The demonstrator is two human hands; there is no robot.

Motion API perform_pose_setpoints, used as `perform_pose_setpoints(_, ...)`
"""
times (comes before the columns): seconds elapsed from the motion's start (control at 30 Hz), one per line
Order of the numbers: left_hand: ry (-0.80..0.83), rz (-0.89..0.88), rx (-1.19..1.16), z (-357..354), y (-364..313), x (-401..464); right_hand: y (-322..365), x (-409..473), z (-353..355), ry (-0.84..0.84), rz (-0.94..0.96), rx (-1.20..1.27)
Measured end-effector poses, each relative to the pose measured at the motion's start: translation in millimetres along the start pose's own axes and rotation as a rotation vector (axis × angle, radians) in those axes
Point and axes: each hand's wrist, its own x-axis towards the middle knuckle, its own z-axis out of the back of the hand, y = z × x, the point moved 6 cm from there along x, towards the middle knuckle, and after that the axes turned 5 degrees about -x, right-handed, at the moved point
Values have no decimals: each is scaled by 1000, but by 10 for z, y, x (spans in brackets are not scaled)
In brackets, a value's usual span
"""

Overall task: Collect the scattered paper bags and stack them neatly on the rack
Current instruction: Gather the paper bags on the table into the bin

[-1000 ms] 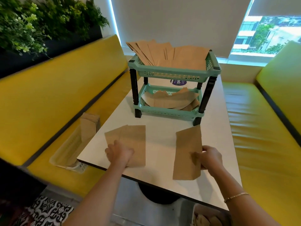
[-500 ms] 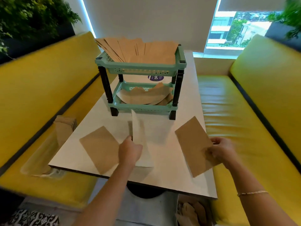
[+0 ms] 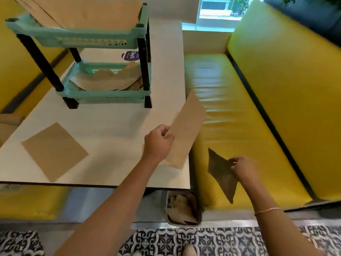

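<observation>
Paper, thin and brown, in both my hands at once. My left hand (image 3: 156, 143) pinches one flat bag (image 3: 186, 133) by its near edge, thumb on top and fingers curled under, and the sheet hangs out over the right edge of the white table (image 3: 114, 126), tilted up toward the rack (image 3: 103, 93). My right hand (image 3: 241, 168) pinches a second bag (image 3: 220, 172) at one side, fingertips closed on it, out over the yellow bench seat (image 3: 239, 111); that one sags and twists into a pointed shape, lower corner dangling.

That tells me how these handle: almost weightless, floppy, no stiffness beyond the fold lines. Held by one edge they droop and catch air, so I judge a grip nearer the middle of a long side, or a flat palm underneath, would keep each sheet level. They crease easily, I reckon, so a light pinch is plenty; squeezing only crumples them.

A third bag (image 3: 53, 150) lies flat on the table to my left, well apart from both hands, corner pointing at me. The rack's upper shelf already carries a fanned pile of bags (image 3: 88, 13) that overhangs its rim, and the lower shelf holds a few curled ones (image 3: 108, 80). To stack neatly, I would square these two together before sliding them in.
</observation>
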Motion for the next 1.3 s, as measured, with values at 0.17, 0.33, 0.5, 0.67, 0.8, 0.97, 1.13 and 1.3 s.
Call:
perform_pose_setpoints(0.17,-23,-3,20,-141,67,-65,143,-46,-777,183,159,-191)
perform_pose_setpoints(0.33,-50,-1,-4,-150,127,-114,282,-65,-1322,303,318,-359)
perform_pose_setpoints(0.5,-56,13,-32,-173,170,-127,441,64,-1210,283,373,-93)
perform_pose_setpoints(0.67,69,30,5,-347,128,-78,519,228,-275,71,250,484)
perform_pose_setpoints(0.8,221,16,129,-543,48,-52,545,256,259,127,296,742)
perform_pose_setpoints(0.97,200,-18,179,-679,10,-31,325,345,183,265,207,647)
perform_pose_setpoints(1.13,90,-45,190,-573,15,13,-134,398,-20,17,61,220)
perform_pose_setpoints(1.3,34,-52,191,-429,90,-28,-203,255,-675,166,131,-7)
